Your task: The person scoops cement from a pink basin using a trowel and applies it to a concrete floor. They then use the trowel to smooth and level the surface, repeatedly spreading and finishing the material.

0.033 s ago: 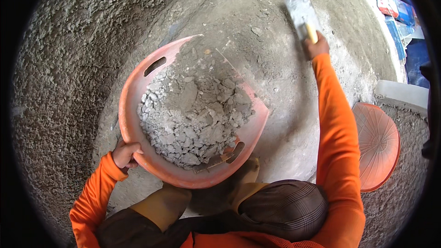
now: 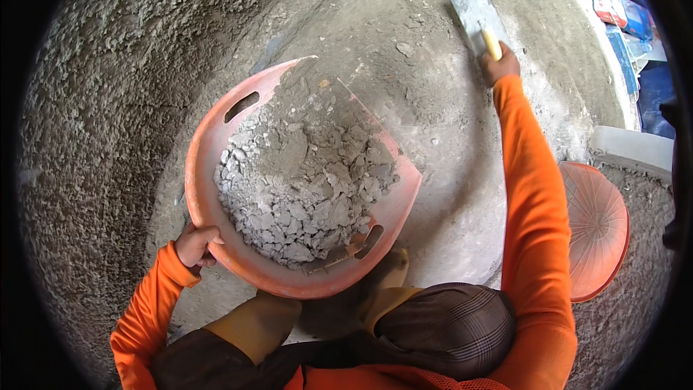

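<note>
My left hand (image 2: 196, 247) grips the near-left rim of a broken orange plastic basin (image 2: 206, 195), its thumb over the edge. The basin's far side is broken away, and an oblong handle slot shows on each side. Inside lies a heap of grey, crumbly mortar lumps (image 2: 296, 206), with loose material at the broken side meeting the floor. Out at the far right, my right hand (image 2: 499, 65) is wrapped round the yellow handle of a rectangular plastering trowel (image 2: 475, 16). The trowel's grey-smeared plate is over the dusty floor, well apart from the basin; I cannot tell whether it touches.
A rough grey wall (image 2: 108, 101) rises at the left. Right of my right arm lies a round orange lid-like piece (image 2: 595, 231), near a pale ledge (image 2: 632, 148). Blue and red packages (image 2: 621, 14) stand at the far right. My boots (image 2: 263, 321) are close by the basin.
My right hand has shifted slightly farther away and to the right with the trowel. My left hand and the basin have barely moved.
</note>
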Tool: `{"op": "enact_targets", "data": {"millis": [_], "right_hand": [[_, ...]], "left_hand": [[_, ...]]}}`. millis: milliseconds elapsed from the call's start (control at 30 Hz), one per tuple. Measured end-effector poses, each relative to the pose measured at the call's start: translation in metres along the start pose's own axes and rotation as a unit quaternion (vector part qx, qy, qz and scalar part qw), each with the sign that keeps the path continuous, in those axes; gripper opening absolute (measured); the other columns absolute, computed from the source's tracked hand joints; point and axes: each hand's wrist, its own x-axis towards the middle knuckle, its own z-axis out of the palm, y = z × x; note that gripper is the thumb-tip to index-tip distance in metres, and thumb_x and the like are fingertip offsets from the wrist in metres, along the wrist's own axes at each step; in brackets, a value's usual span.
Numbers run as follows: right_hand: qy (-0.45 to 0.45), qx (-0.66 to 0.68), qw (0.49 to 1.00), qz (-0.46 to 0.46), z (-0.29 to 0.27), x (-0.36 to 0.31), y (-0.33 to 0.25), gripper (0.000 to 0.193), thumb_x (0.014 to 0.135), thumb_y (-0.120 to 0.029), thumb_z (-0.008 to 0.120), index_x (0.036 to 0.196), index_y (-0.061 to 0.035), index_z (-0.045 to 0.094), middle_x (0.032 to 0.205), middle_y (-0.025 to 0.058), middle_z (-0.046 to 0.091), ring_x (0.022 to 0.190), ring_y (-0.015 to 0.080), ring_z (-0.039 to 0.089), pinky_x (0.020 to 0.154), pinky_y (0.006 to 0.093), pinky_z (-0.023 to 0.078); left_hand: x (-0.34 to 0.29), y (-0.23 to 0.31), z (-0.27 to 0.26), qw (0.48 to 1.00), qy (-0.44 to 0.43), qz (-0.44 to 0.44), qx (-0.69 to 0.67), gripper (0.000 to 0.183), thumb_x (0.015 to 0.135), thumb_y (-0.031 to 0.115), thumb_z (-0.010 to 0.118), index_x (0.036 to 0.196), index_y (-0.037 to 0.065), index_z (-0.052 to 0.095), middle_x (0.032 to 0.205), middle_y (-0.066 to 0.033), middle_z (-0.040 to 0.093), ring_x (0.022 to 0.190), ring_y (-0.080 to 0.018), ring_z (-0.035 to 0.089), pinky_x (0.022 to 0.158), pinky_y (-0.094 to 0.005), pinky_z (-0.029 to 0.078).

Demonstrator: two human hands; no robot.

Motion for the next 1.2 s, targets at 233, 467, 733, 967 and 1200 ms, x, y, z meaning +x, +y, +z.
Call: {"op": "enact_targets", "data": {"millis": [233, 467, 733, 967, 1200], "right_hand": [[-0.024, -0.039, 0.994, -0.098, 0.048, 0.100, 0.031, 0.050, 0.081, -0.021, 0.074, 0.129, -0.0105, 0.068, 0.100, 0.0133, 0.076, 0.093, 0.0245, 0.072, 0.087, 0.0347, 0.054], [-0.168, 0.080, 0.976, -0.111, 0.077, 0.057, 0.019, 0.057, 0.081, -0.010, 0.074, 0.136, -0.0070, 0.063, 0.113, 0.0107, 0.074, 0.103, 0.0228, 0.069, 0.097, 0.0333, 0.051], [-0.334, 0.024, 0.942, -0.029, 0.076, -0.097, -0.066, 0.064, 0.086, -0.009, 0.071, 0.147, -0.0083, 0.052, 0.108, 0.0171, 0.073, 0.089, 0.0248, 0.072, 0.086, 0.0405, 0.061], [-0.271, 0.033, 0.911, -0.307, 0.079, -0.254, -0.088, 0.044, 0.082, -0.012, 0.074, 0.125, -0.0097, 0.063, 0.096, 0.0226, 0.073, 0.089, 0.0387, 0.072, 0.085, 0.0456, 0.058], [0.010, 0.175, 0.984, 0.033, 0.017, -0.173, 0.070, 0.031, 0.082, -0.006, 0.067, 0.112, 0.0013, 0.069, 0.087, 0.0077, 0.070, 0.071, 0.0145, 0.062, 0.065, 0.0315, 0.054]], "left_hand": [[-0.001, -0.006, -0.010, 1.000, 0.008, 0.010, 0.003, 0.031, 0.081, 0.011, 0.055, 0.111, 0.003, 0.060, 0.075, -0.0069, 0.060, 0.041, -0.0108, 0.033, 0.037, -0.0244, 0.024], [0.002, -0.006, -0.008, 1.000, 0.010, 0.003, 0.029, 0.032, 0.081, 0.012, 0.056, 0.112, 0.003, 0.061, 0.078, -0.0064, 0.064, 0.041, -0.0106, 0.036, 0.037, -0.0238, 0.026], [0.003, -0.006, -0.005, 1.000, 0.004, 0.020, 0.017, 0.025, 0.083, 0.012, 0.056, 0.106, 0.003, 0.060, 0.072, -0.0065, 0.058, 0.041, -0.0108, 0.035, 0.036, -0.0248, 0.024], [0.009, -0.027, -0.019, 1.000, -0.007, 0.028, 0.001, 0.027, 0.082, 0.012, 0.057, 0.108, 0.004, 0.060, 0.073, -0.0071, 0.058, 0.041, -0.0106, 0.032, 0.036, -0.0243, 0.022], [-0.004, -0.042, -0.037, 0.999, -0.010, 0.045, 0.009, 0.027, 0.082, 0.012, 0.056, 0.108, 0.003, 0.061, 0.072, -0.0063, 0.057, 0.040, -0.0108, 0.033, 0.037, -0.0252, 0.024]]}}
